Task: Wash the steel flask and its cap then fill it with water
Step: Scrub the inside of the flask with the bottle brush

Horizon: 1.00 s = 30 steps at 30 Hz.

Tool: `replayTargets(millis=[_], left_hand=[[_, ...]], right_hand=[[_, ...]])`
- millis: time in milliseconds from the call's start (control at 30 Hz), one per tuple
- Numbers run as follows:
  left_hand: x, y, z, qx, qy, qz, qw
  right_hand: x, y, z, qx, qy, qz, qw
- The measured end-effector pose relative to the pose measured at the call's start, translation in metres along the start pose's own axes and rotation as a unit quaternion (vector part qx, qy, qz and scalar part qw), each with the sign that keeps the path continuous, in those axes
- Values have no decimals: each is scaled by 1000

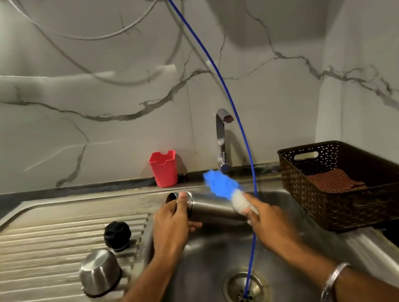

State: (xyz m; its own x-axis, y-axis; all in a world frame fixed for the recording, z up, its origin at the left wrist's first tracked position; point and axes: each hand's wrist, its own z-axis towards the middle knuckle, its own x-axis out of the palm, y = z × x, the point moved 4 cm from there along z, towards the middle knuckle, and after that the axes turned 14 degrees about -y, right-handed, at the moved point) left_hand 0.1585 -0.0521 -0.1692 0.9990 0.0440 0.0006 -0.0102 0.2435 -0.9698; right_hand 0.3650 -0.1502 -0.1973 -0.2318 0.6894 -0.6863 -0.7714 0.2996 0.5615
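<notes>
The steel flask [207, 208] lies tilted over the sink basin [205, 275], its open mouth pointing up and left. My left hand [172, 223] grips it near the neck. My right hand [259, 215] holds a blurred blue and white scrubber [225, 188] against the flask's lower body. The black inner stopper [117, 235] and the steel cup cap [99, 272], set upside down, stand on the ribbed drainboard [39, 254] to the left.
A chrome tap [222, 139] stands behind the basin, no water visibly running. A thin blue tube [237, 124] hangs down into the drain [245, 291]. A red plastic holder [164, 168] sits at the back. A brown basket [342, 183] with a cloth stands at right.
</notes>
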Motion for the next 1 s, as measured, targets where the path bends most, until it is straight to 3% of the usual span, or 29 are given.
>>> replayTargets(millis=[67,167,267,367,533,633,733,800,900,1000], left_hand=[[1,-3,-1,-26,0,-19,999],[0,-5,-5,-77,-1,-62,995],[-8,-3,-3,-122,-27,-72,990],[-12,2,0,-178,-54,-110,976],[-3,5,0,-171,-32,-86,981],[1,4,0,-189,-19,-112,975],[2,1,-3,-213,2,-145,966],[1,3,0,-221,-11,-160,962],[-5,3,5,-253,-66,-210,942],[-7,5,8,-255,-90,-228,935]], right_hand=[[0,0,-1,11,-2,50,999],[0,28,-13,-69,-3,121,990],[-2,46,-20,-133,10,85,987],[-8,29,-11,-117,-15,24,993],[-5,-8,0,3,-4,4,1000],[-6,8,-4,-29,-11,41,999],[-5,47,-21,-117,23,100,988],[-4,59,-27,-152,23,81,985],[-10,38,-10,-107,-21,18,994],[-20,7,8,-45,-69,31,996]])
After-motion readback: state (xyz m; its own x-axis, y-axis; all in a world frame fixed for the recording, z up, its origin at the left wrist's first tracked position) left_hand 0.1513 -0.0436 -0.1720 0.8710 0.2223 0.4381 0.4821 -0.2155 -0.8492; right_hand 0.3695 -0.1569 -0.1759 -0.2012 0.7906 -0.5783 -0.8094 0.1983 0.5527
